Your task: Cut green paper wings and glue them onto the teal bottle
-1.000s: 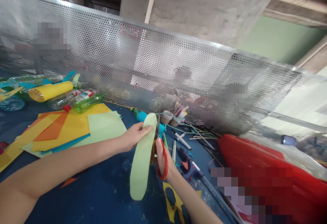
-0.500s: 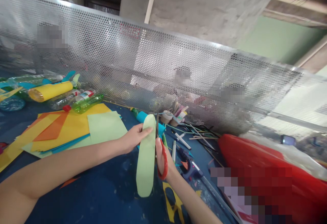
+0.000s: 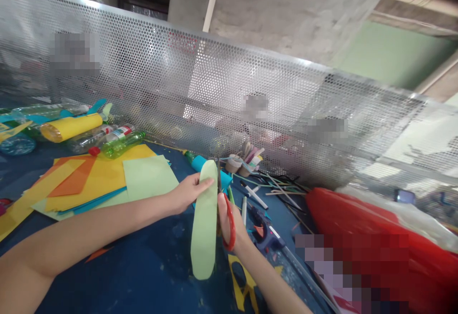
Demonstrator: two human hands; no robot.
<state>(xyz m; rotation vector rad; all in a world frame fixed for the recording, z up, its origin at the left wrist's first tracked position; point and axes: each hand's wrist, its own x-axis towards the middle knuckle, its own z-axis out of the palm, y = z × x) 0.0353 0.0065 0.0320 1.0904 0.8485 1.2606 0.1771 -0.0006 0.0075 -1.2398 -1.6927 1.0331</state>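
My left hand [image 3: 189, 192] pinches the upper part of a long light green paper strip [image 3: 204, 233] with rounded ends, thumb on its face. The strip hangs upright above the blue table [image 3: 143, 266]. My right hand [image 3: 229, 223] is closed round red-handled scissors [image 3: 231, 228], whose dark blades point up along the strip's right edge near the top. Behind the blades lies a green bottle wrapped in blue paper [image 3: 199, 162].
Yellow, orange and green paper sheets [image 3: 107, 180] lie left, with several bottles [image 3: 123, 144] behind. A glue gun [image 3: 268, 237], markers [image 3: 255, 195] and yellow offcuts [image 3: 241, 280] lie right. A perforated metal screen [image 3: 153, 70] stands behind; a red bag [image 3: 358, 218] is far right.
The scissor blades have tilted slightly to the left near the strip's top. The strip's lower end has dropped very slightly. Both hands hold nearly the same places.
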